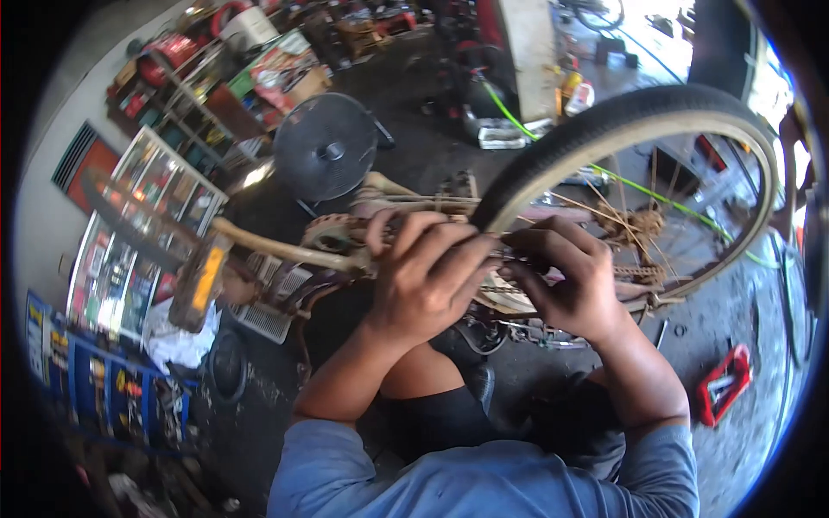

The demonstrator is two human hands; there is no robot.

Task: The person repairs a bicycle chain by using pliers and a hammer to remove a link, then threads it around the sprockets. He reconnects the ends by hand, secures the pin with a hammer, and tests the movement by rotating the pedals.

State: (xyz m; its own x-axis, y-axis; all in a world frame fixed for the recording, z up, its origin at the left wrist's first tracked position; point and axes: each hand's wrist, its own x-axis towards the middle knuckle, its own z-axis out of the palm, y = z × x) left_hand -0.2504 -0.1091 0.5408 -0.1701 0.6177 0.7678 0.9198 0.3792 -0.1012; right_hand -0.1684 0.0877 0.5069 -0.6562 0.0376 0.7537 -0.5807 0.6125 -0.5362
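Both hands meet close together over a worn bicycle, beside the rear wheel (596,125) with its black tyre and rusty spokes. My left hand (436,276) has its fingers curled and pinched, the tips meeting those of the other hand. Opposite it, my right hand (566,268) pinches thumb against fingers around a small dark metal piece, mostly hidden by the fingertips; I cannot tell what it is. A rusty chain (639,273) runs out to the right from beneath the right hand. To the left are the toothed chainring (328,231) and a pedal (203,281) with an orange reflector.
A black round fan (326,147) stands beyond the bicycle. Glass display shelves (129,237) and a blue tool rack (108,380) line the left side. A red tray (724,386) with tools lies on the floor at right. A green hose (635,183) crosses behind the wheel.
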